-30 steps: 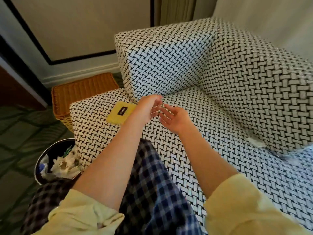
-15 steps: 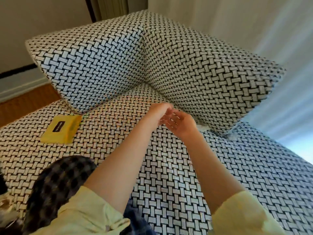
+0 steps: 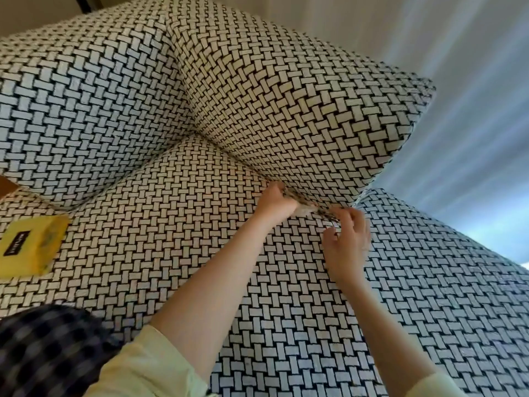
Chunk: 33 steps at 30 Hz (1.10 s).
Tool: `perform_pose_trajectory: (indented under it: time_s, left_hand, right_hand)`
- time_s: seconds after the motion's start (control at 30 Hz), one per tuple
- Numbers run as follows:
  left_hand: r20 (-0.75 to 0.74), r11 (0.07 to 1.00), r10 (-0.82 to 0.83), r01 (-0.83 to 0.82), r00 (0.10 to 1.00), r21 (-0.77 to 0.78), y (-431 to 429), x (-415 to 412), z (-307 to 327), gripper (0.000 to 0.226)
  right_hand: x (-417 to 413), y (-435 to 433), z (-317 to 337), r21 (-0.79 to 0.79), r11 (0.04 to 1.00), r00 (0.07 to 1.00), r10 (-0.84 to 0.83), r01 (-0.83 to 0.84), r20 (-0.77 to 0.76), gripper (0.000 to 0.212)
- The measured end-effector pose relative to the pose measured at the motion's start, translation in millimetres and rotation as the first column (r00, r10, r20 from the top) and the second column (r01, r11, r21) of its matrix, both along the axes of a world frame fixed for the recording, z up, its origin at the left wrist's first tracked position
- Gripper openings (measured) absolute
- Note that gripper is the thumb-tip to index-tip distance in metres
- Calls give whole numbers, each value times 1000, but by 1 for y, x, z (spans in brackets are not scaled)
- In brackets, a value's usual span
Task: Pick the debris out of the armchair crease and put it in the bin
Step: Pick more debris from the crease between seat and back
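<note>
Only one label: black label [image 3: 15, 243] with pale lettering on yellow packet [image 3: 37, 253], on the seat well to the left of left hand [image 3: 274, 202], too blurred to read

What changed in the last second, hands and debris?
Both hands moved forward and right, from mid-seat to the crease. The left hand now has its fingers at the crease against the white debris; grip unclear. The right hand hovers beside it, fingers loosely curled, holding nothing. Unchanged: debris still in the crease, yellow packet on the seat.
</note>
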<state>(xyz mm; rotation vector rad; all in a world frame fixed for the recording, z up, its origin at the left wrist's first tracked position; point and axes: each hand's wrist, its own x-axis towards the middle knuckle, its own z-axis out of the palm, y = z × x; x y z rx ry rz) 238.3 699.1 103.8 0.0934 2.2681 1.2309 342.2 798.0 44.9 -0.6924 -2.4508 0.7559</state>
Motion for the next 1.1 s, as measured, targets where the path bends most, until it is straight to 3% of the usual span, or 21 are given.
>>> perform_pose_trajectory:
  time_s: [0.1, 0.23, 0.43, 0.57, 0.83, 1.0, 1.1]
  left_hand:
    - [-137, 987, -144, 131, 980, -98, 15, 0, -15, 69]
    - [-299, 857, -423, 270, 855, -439, 23, -1, -41, 97]
    - [-448, 826, -415, 121, 792, -551, 31, -13, -62, 104]
    - [-358, 762, -426, 116, 831, -637, 40, -24, -59, 101]
    - [-356, 825, -266, 21, 896, -564, 46, -20, -57, 70]
    - [-409, 881, -221, 1, 886, -473, 50, -15, -62, 47]
    - [-383, 891, -218, 23, 898, -454, 50, -15, -59, 45]
  right_hand:
    - [5, 17, -6, -11, 982, 975, -188, 191, 116, 52]
    - [-10, 40, -8, -3, 970, 912, -227, 243, 342, 69]
    - [-17, 49, -17, 83, 988, 892, -151, 128, 426, 65]
    - [-19, 51, -23, 81, 992, 920, -121, 97, 372, 63]
    - [-14, 43, -17, 2, 981, 971, -192, 194, 143, 36]
    - [-14, 42, -18, 26, 986, 978, -168, 166, 124, 34]
    - [-14, 42, -19, 41, 982, 972, -189, 185, 139, 36]
